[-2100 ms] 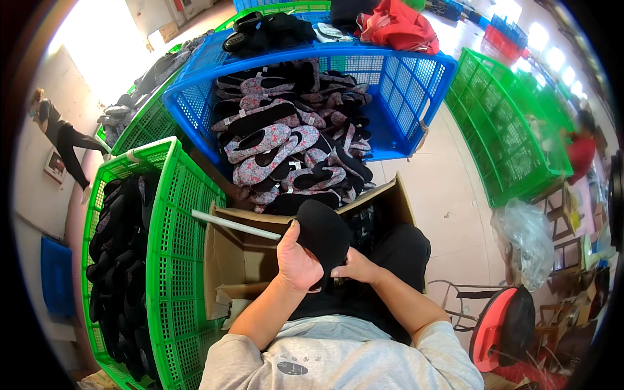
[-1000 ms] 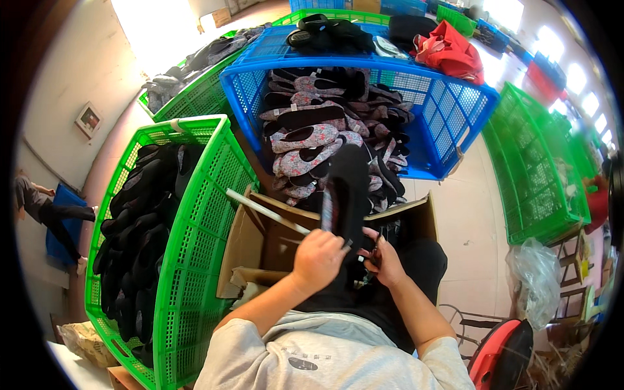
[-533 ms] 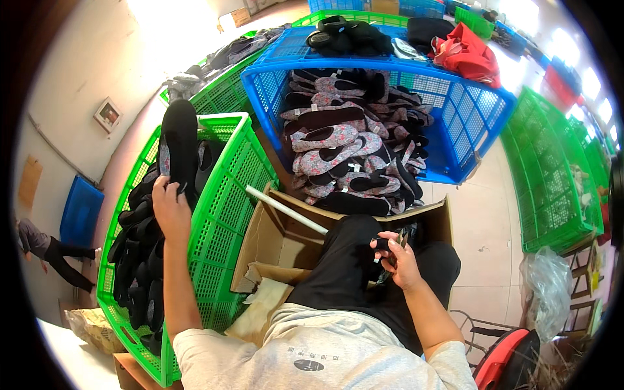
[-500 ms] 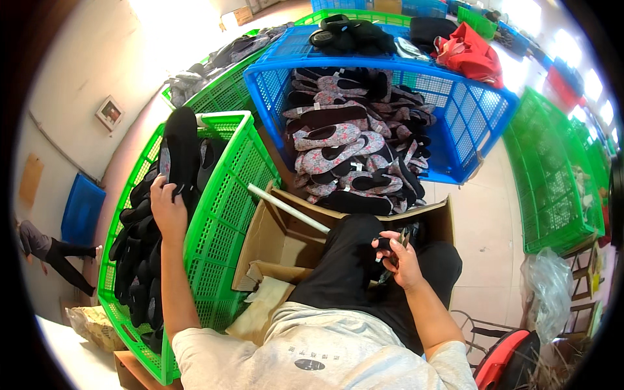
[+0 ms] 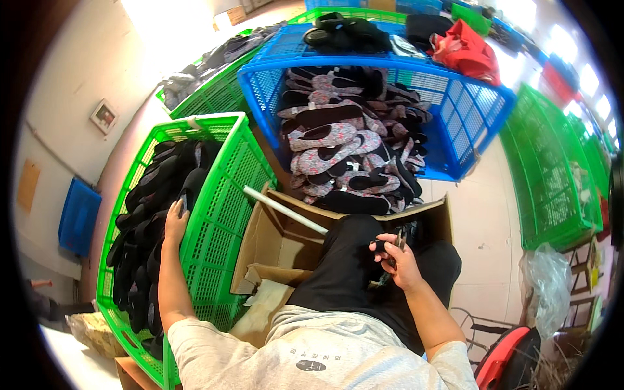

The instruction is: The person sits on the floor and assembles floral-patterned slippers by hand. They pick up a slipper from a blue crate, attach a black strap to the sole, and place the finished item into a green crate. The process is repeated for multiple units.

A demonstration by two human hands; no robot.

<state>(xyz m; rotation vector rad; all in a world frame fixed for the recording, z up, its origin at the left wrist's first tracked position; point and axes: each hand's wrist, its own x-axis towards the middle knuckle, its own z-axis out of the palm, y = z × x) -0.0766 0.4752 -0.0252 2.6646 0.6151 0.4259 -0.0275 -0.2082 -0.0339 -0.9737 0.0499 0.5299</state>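
Note:
My left hand (image 5: 175, 225) is inside the green crate on my left, its fingers closed on the near end of a black slipper (image 5: 193, 184). That slipper lies against the crate's right wall, on a heap of other black slippers (image 5: 140, 227). Above my lap, my right hand (image 5: 404, 265) is closed around small dark metal snips (image 5: 400, 242). A black band or loop shows at its fingers. The hand partly hides the snips' handles.
Ahead, a blue crate (image 5: 458, 133) tipped on its side holds floral slippers (image 5: 325, 159). An open cardboard box (image 5: 260, 237) and a white tube (image 5: 286, 210) are by my knees. Green crates (image 5: 543, 169) and a clear plastic bag (image 5: 546, 286) stand at right.
My left hand has moved down and nearer to me, and the black slipper that stood up above the crate now lies lower inside it. My right hand stays almost still. A person at far left has moved mostly out of view.

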